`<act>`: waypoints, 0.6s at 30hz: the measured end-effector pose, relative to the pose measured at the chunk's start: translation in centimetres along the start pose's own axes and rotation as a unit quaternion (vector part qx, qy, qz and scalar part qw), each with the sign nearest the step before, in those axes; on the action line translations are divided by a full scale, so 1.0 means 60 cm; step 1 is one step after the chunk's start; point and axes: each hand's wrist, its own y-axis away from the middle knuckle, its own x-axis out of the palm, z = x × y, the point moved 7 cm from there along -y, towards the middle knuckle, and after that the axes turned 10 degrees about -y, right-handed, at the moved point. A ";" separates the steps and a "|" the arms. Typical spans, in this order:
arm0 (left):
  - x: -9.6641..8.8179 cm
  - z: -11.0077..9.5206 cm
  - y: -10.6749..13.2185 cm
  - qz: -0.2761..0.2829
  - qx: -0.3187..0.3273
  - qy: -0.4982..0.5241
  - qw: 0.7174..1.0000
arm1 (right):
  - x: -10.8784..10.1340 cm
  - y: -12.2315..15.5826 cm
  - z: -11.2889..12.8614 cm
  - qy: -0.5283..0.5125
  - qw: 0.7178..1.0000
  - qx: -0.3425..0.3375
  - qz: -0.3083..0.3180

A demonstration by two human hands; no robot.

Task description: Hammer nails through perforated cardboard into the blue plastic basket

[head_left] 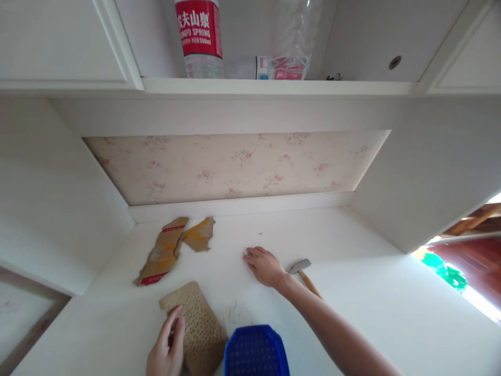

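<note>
My right hand [265, 265] reaches across the white tabletop, fingertips closed together on its surface around a small thin dark piece that could be a nail. A similar dark sliver [260, 233] lies just beyond it. My left hand [167, 344] is over the left edge of a brown cardboard piece [203, 329] dotted with many small holes. Its thumb and fingers curl together, and what they hold, if anything, is hidden. A blue plastic basket [256, 330] stands between my forearms, its inside perforated. Right of my right wrist lies a hammer [309, 282] with a wooden handle.
Torn cardboard pieces [162, 253] [199, 234] lie at the back left. Overhead, a shelf [274, 87] holds a red-labelled water bottle [199, 31] and another clear bottle [295, 36]. White side panels [438, 172] flank the tabletop. A green object [444, 271] shows at far right.
</note>
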 end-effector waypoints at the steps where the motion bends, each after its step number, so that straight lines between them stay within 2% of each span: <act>1: 0.000 -0.001 0.003 -0.004 0.006 0.005 1.000 | 0.006 -0.004 -0.002 -0.001 1.000 -0.004 0.005; 6: -0.008 0.002 0.014 -0.041 0.010 0.047 0.998 | 0.022 -0.012 -0.020 -0.012 1.000 0.007 -0.010; 11: -0.022 0.001 0.023 -0.062 -0.008 0.125 0.990 | -0.004 0.010 -0.008 -0.055 0.997 0.012 -0.054; 14: -0.032 0.004 0.030 -0.067 -0.032 0.172 0.982 | -0.036 0.048 0.006 -0.100 0.991 0.021 -0.091; 18: -0.048 0.004 0.043 -0.077 -0.064 0.260 0.960 | -0.074 0.138 0.015 -0.169 0.970 0.083 -0.155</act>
